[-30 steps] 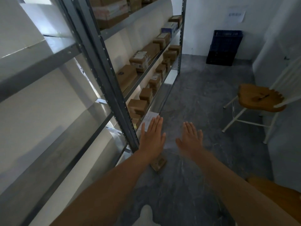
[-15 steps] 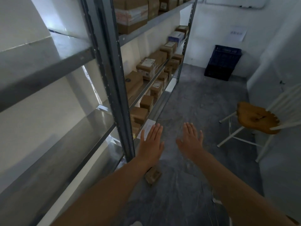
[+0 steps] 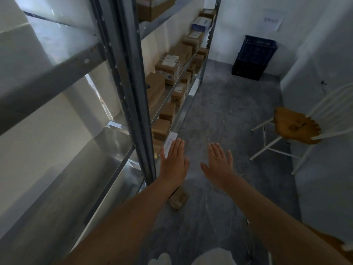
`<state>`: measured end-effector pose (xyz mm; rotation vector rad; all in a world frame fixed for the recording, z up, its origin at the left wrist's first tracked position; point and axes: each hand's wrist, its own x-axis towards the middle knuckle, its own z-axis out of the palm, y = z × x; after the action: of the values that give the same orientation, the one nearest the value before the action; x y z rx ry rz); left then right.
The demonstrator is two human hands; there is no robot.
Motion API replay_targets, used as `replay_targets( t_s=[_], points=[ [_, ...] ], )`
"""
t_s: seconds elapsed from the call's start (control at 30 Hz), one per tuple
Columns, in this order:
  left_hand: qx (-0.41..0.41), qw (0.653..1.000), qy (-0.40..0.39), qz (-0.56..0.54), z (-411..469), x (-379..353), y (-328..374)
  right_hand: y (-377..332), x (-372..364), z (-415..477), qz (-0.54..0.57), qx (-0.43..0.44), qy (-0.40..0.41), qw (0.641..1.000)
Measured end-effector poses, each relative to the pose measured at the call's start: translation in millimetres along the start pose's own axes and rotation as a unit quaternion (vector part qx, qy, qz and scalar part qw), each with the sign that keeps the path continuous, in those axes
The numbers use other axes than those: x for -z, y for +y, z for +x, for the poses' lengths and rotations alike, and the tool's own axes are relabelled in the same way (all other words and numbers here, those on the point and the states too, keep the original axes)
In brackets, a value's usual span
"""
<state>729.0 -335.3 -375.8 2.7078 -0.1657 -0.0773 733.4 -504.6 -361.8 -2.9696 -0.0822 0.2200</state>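
Brown and small, a cardboard box (image 3: 178,199) is lying on the grey floor (image 3: 219,111) just beside the foot of the metal rack (image 3: 133,92), with the left forearm crossing over it and hiding part of it. The left hand (image 3: 173,163) and right hand (image 3: 218,163) are hovering flat over the floor, fingers straight and spread, holding nothing. Parcels (image 3: 168,66) are sitting along the rack's shelves on the left, a wooden-seated chair (image 3: 296,125) is standing on the right, and a dark crate (image 3: 254,58) is standing against the far wall.

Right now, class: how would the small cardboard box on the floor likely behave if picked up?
The small cardboard box is probably light, given its size. Flat faces suggest sliding, not rolling. Cardboard walls likely feel fairly stiff.
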Motion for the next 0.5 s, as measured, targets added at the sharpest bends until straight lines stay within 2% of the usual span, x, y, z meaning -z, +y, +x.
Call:
replay_targets(
  t_s=[0.17,0.5],
  points=[
    [0.001,1.000,-0.003,0.006,21,0,2,10,6,30,0.007,-0.013,-0.016,1.000],
    [0.060,0.997,0.038,0.004,78,5,9,20,13,106,0.024,0.074,-0.046,0.996]
  ],
)
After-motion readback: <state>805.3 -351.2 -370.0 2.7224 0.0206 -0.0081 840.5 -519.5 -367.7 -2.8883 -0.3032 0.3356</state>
